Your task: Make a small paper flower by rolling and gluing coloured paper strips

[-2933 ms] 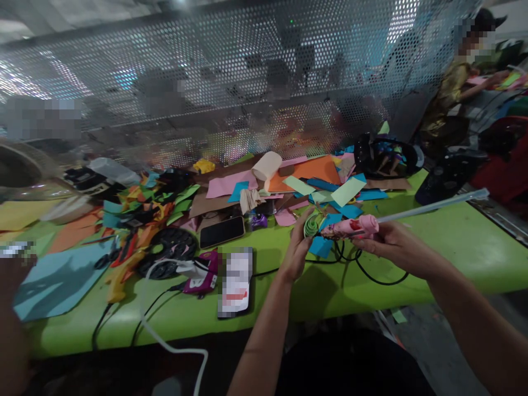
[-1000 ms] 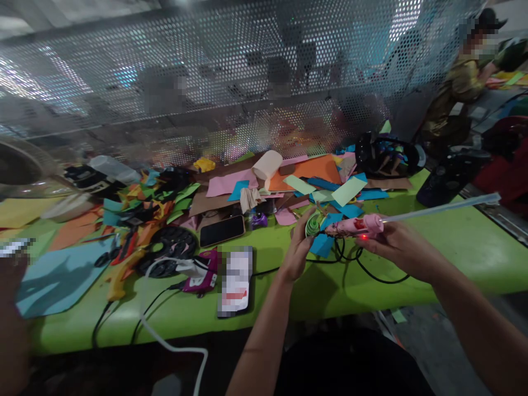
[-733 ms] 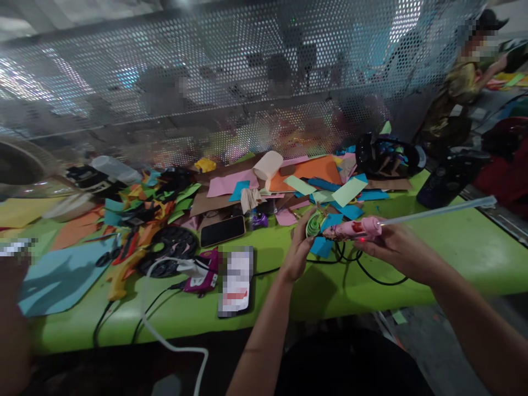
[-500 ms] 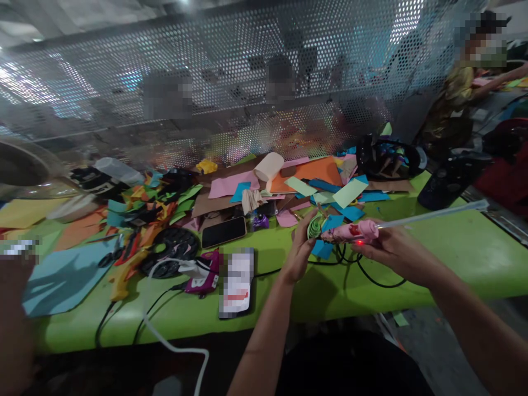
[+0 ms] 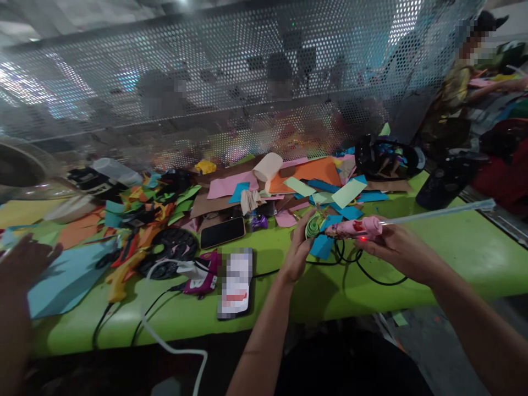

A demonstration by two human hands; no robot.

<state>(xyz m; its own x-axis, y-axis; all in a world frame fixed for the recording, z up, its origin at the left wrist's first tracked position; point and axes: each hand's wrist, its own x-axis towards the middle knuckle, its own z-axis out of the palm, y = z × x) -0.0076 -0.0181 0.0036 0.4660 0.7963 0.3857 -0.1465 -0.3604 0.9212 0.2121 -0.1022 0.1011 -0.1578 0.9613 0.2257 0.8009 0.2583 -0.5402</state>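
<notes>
My left hand (image 5: 297,250) pinches a coil of green paper strip (image 5: 313,226) between thumb and fingers. In my right hand (image 5: 390,247) is a pink hot glue gun (image 5: 355,227), its nozzle pointing left at the coil. A long clear glue stick (image 5: 437,213) sticks out of the gun's back end. A small red light glows on the gun's underside. Whether the nozzle touches the coil I cannot tell. Blue paper pieces (image 5: 322,247) lie on the table just below the coil.
Another person's hand (image 5: 31,258) reaches in at the left over light blue paper (image 5: 78,280). A yellow glue gun (image 5: 124,275), a black round tray (image 5: 177,245), a purple power strip (image 5: 202,280) and two phones (image 5: 223,233) lie left. A dark tumbler (image 5: 447,181) stands right. Cables cross the green table (image 5: 466,258).
The glue gun's nozzle has shifted slightly right, a little away from the coil's middle. At the left, the other person's hand has come further into view.
</notes>
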